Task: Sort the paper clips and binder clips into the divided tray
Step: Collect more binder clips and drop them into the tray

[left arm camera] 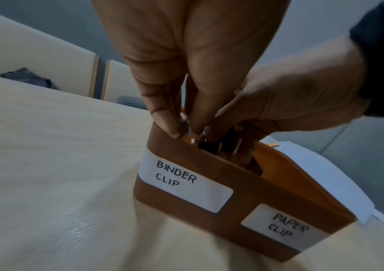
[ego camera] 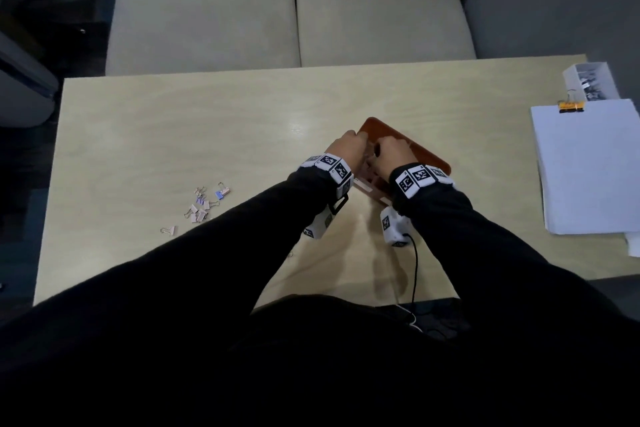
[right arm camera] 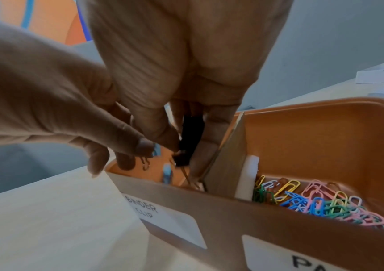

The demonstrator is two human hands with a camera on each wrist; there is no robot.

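A brown divided tray [ego camera: 427, 153] stands mid-table, labelled BINDER CLIP [left arm camera: 181, 180] and PAPER CLIP [left arm camera: 286, 228]. Both hands are over its binder clip side. My right hand [right arm camera: 192, 146] grips a black binder clip [right arm camera: 192, 135] upright, low inside that compartment. My left hand [left arm camera: 184, 128] pinches the clip's silver wire handle [left arm camera: 184, 122] at the tray's rim. A blue binder clip [right arm camera: 167, 175] lies in the same compartment. Coloured paper clips [right arm camera: 314, 203] fill the other side. Several pastel binder clips [ego camera: 204, 205] lie loose at the table's left.
A stack of white paper [ego camera: 588, 166] held by a yellow-and-black binder clip [ego camera: 571, 107] lies at the right edge, with a clear box [ego camera: 588, 80] behind it. Two beige seat cushions [ego camera: 204, 17] stand beyond the table's far edge.
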